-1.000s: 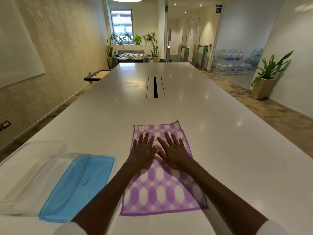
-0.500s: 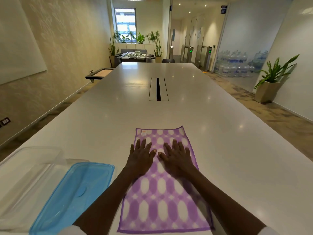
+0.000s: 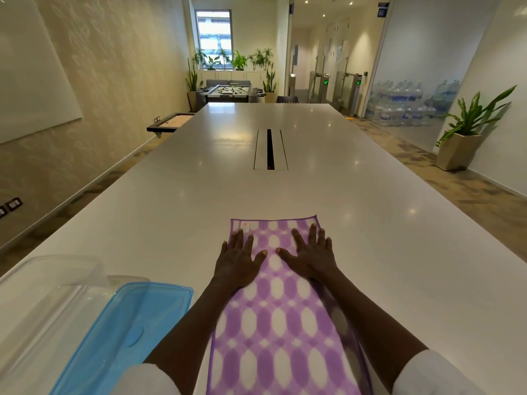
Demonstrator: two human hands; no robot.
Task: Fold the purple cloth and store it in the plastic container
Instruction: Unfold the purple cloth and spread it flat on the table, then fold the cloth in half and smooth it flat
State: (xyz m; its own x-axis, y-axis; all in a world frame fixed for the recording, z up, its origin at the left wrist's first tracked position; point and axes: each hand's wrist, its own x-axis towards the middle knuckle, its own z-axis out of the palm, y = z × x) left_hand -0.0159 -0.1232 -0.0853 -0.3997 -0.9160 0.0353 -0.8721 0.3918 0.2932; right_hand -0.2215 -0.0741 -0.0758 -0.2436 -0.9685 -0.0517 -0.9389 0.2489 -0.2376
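- No grip on anything: left hand (image 3: 238,262) and right hand (image 3: 310,259) both lay flat, fingers spread, palms pressing down on the purple cloth (image 3: 281,323). Nothing pinched or lifted.
- Change over the last second: the hands had slid from side by side at the cloth's middle up toward its far edge and drawn apart. Left fingertips now sat near the far left corner by the small tag (image 3: 245,226), right fingertips near the far right corner.
- Reading: a smoothing stroke, probably flattening the cloth before a fold. The hands' new place near the far corners would suit taking those corners next, but no fold had begun.
- Purple cloth lay open as one long strip, running from the person's body outward; near end cut off by the frame. It looked flat, with no visible creases. Task judged early.
- Plastic container (image 3: 42,303), clear, stood open at the left, well apart from the cloth. Its blue lid (image 3: 122,334) lay between container and cloth, close beside the left forearm.
- Surface (image 3: 370,223): long, white, glossy, showing ceiling-light reflections; a cable slot (image 3: 270,149) sat in its centre farther out.
- Room: textured wall and whiteboard to the left, potted plant (image 3: 467,129) at right, stacked water bottles (image 3: 399,101) behind glass, foosball table (image 3: 231,91) and window at the far end.
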